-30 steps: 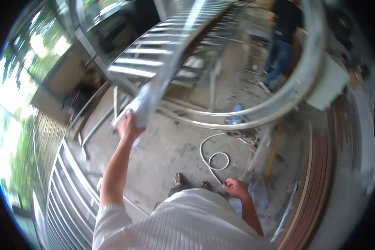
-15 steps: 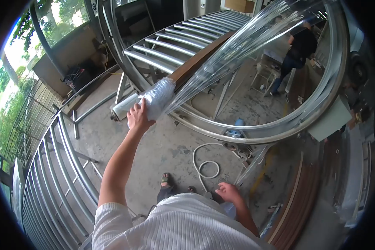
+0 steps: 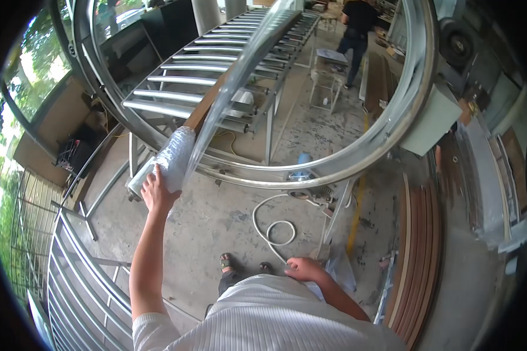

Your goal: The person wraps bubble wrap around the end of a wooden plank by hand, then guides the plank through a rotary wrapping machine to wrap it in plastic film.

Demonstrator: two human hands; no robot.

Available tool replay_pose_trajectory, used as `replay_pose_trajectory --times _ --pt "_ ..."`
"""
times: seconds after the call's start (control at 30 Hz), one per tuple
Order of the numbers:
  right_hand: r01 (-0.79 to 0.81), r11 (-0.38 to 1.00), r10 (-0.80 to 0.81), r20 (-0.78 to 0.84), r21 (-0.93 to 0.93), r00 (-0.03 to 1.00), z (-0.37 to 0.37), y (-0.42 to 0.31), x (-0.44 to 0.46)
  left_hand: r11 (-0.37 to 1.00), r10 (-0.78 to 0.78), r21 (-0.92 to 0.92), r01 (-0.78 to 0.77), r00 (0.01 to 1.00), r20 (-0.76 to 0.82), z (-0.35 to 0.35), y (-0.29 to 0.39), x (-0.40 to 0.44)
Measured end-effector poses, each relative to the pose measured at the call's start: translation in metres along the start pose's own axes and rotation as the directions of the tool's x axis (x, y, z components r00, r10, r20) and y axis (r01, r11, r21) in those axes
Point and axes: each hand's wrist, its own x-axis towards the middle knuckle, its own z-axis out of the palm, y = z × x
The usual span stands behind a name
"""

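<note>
My left hand [image 3: 159, 193] rests with its fingers spread on the wrapped end [image 3: 173, 153] of a long brown board [image 3: 204, 111]. Layers of clear plastic film cover that end. From there a twisted strip of clear film [image 3: 240, 73] runs up and away, through a large upright metal ring [image 3: 357, 171]. Close to my waist, my right hand [image 3: 303, 269] has its fingers curled in; whether anything is inside them is hidden. Behind the ring, the board lies over a roller conveyor [image 3: 175, 95] with silvery rollers.
A coiled white hose [image 3: 282, 233] lies on the concrete floor near my feet. Brown boards [image 3: 418, 257] are stacked at the right, and a metal rail frame [image 3: 82, 275] stands at lower left. Beyond the ring, a person in dark clothes [image 3: 357, 35] stands by a small stand [image 3: 328, 76].
My view has tilted, bringing more of the conveyor into sight. The film strip now looks narrower and steeper. My left hand stays on the wrapped end; my right hand remains near my waist.
</note>
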Motion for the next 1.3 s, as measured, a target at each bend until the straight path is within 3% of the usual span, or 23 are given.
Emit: replay_pose_trajectory --times 0.4,0.5,0.7,0.93,1.1,1.3 --pt "-0.001 1.0 0.001 -0.043 0.0 0.999 0.002 0.009 0.006 1.0 0.006 -0.021 -0.006 1.0 0.004 0.005 0.001 0.003" --pt "0.081 0.997 -0.082 -0.101 -0.019 0.991 0.008 0.013 0.007 0.999 0.018 -0.028 -0.018 1.0 -0.008 0.006 0.004 0.002" --pt "-0.036 0.999 0.036 -0.022 -0.001 0.999 0.008 0.008 -0.004 1.0 0.01 0.009 -0.01 1.0 0.009 0.009 0.008 0.002" --pt "-0.015 1.0 0.016 -0.029 0.021 0.999 0.008 0.004 -0.007 0.999 0.046 0.009 -0.046 0.997 -0.056 0.016 0.007 0.001" --pt "0.013 1.0 -0.011 -0.116 0.022 0.993 0.01 0.004 -0.002 1.0 0.01 0.005 -0.01 1.0 -0.015 0.01 0.008 0.001" --pt "0.045 0.999 -0.044 -0.091 0.006 0.995 0.014 0.013 0.002 0.999 -0.038 -0.019 0.038 0.999 0.029 0.009 0.007 0.002"
